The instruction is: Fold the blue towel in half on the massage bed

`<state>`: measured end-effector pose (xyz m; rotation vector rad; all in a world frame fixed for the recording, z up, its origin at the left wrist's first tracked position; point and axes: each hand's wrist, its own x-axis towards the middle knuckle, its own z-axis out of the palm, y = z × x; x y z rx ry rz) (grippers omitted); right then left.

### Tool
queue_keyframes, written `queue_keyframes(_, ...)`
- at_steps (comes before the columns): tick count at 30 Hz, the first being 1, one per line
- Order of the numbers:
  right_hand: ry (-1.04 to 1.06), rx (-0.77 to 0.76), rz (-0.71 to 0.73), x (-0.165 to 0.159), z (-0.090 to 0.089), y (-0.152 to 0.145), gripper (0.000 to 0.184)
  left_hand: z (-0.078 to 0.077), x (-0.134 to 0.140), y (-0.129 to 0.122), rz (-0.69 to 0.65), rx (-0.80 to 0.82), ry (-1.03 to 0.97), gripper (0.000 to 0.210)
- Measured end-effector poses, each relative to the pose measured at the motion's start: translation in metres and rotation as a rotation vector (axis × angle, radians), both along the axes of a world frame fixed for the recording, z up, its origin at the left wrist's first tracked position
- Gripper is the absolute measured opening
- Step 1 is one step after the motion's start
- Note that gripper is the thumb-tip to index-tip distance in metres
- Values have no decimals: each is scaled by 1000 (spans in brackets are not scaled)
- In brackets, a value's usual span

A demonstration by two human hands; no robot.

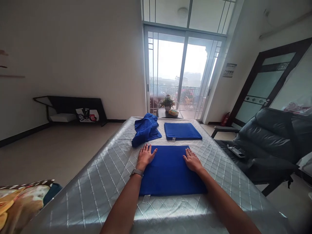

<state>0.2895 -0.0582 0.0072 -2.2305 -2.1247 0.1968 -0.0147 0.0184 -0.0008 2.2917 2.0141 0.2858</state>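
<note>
A blue cloth (170, 175), folded into a flat rectangle with a white tag at its near left edge, lies in front of me. My left hand (146, 156) rests flat on its far left edge, fingers outstretched. On the far right edge lies my right hand (192, 159), palm down with its fingers extended. Beyond it is a second folded blue cloth (182, 130), flat and also tagged. A crumpled blue cloth (146, 129) sits in a loose heap to the left of that one, just past my left hand.
Everything blue lies on a silver quilted cover (102, 182). A dark armchair (265, 143) holding a power strip (236, 151) stands to the right. Behind the far edge are a potted plant (168, 102) and a glass sliding door (168, 65). A patterned blanket (24, 201) is at lower left.
</note>
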Motion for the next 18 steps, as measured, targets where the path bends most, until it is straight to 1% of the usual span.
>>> queue_keyframes(4, 9, 13, -3, -1, -2, 0, 70, 0, -2, 0, 31, 31, 31, 87)
queue_keyframes(7, 16, 25, -9, -2, -1, -1, 70, 4, -1, -2, 50, 94, 71, 82)
queue_keyframes(9, 30, 31, -14, -4, -1, -1, 70, 10, 8, -6, 22, 138, 86, 79)
queue_keyframes(10, 39, 33, -18, -4, -1, -2, 70, 13, 17, -9, -9, 153, 86, 77)
queue_keyframes(12, 60, 39, -20, -5, 0, -2, 70, 19, 46, -21, -117, 154, 73, 76)
queue_keyframes(14, 71, 43, -14, -4, 0, -3, 70, 22, 85, -35, -280, 126, 44, 75)
queue_keyframes(16, 59, 34, 4, -3, -2, -3, 69, 20, 128, -50, -455, 107, -4, 74)
queue_keyframes(17, 47, 32, 15, -2, -3, -3, 67, 18, 147, -56, -511, 102, -28, 73)
queue_keyframes(18, 33, 33, 25, -1, -4, -3, 66, 16, 163, -61, -531, 90, -50, 74)
